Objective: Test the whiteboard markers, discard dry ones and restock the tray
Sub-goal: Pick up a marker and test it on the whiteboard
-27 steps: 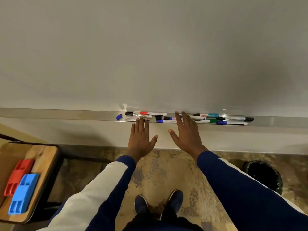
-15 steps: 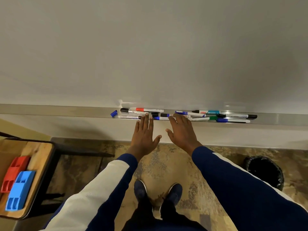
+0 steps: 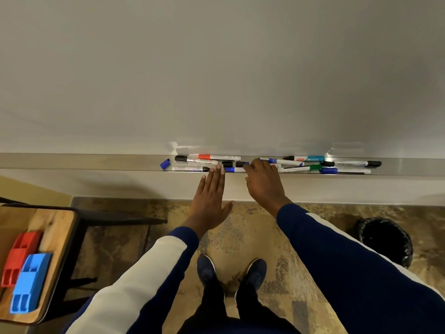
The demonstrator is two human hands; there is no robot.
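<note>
1. While the person stands facing a blank whiteboard (image 3: 216,68), both hands reach to the metal tray (image 3: 72,161) along its lower edge. A loose row of markers (image 3: 296,162) lies there.
2. Left hand (image 3: 209,201): the fingers are straight and together, thumb spread, gripping nothing. The fingertips sit at the tray's front lip, right by the black-capped end of a white marker (image 3: 190,169).
3. Right hand (image 3: 263,186): the fingers bend down onto the middle of the row. The thumb hangs free below the lip, so nothing is pinched.
4. A blue marker (image 3: 232,169) lies between the two sets of fingertips.
5. The step in hand looks like choosing a marker to test.
6. The next move calls for closing fingers and thumb round one marker, lifting it clear of its neighbours, then uncapping it.
7. A loose blue cap (image 3: 165,163) lies left of the left fingertips. A black bin (image 3: 382,239) stands on the floor, well right of the right hand.
</note>
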